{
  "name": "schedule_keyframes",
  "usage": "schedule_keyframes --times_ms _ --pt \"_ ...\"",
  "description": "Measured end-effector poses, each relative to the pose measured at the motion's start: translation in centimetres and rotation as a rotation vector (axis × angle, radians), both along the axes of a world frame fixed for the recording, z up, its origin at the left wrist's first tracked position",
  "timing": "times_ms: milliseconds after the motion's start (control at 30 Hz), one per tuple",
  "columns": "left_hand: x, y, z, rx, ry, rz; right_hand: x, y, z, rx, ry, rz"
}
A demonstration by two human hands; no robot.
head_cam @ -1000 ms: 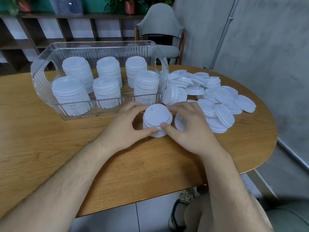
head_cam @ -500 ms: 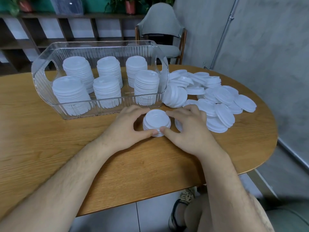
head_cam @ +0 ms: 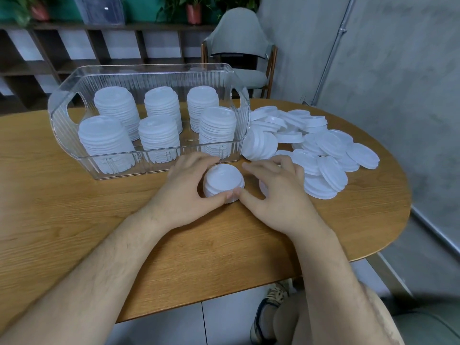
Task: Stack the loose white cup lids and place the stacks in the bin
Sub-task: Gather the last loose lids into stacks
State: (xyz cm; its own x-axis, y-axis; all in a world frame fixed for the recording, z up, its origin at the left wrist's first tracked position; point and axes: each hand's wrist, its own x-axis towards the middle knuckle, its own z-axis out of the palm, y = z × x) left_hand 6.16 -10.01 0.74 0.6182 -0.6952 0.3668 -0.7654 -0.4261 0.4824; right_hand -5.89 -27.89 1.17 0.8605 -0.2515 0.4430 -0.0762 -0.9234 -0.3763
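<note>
Both hands (head_cam: 185, 190) (head_cam: 276, 195) (curled) round stack (head_cam: 223, 179)

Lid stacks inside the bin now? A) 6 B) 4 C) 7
A: six lid stacks stand in the clear bin, three behind and three in front; the small stack held between the left hand and right hand sits on the table outside it.

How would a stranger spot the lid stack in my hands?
On the wooden table, look in front of the clear ribbed bin. The short stack of lids stands upright, held between the left hand and right hand. It is far lower than the six stacks inside the bin and neater than the loose lids on its right.
</note>
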Motion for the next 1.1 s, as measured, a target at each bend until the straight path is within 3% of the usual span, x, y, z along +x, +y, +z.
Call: schedule_keyframes --times_ms 233,533,800,1100 --pt "-3.6 -5.8 1.3 -0.012 -0.152 -0.120 -3.3 -3.3 1.2 0.153 -0.091 -0.148" --pt "-4.5 -8.0 0.2 0.154 -0.345 -0.078 -5.7 -5.3 1.0 0.200 0.072 -0.224" --pt "-4.6 -8.4 -0.3 0.172 -0.308 -0.054 -5.2 -5.4 0.9 0.231 0.177 -0.189" --pt "-4.1 -7.1 0.2 -0.011 -0.266 0.001 -5.0 -4.8 1.4 0.307 0.047 -0.118"
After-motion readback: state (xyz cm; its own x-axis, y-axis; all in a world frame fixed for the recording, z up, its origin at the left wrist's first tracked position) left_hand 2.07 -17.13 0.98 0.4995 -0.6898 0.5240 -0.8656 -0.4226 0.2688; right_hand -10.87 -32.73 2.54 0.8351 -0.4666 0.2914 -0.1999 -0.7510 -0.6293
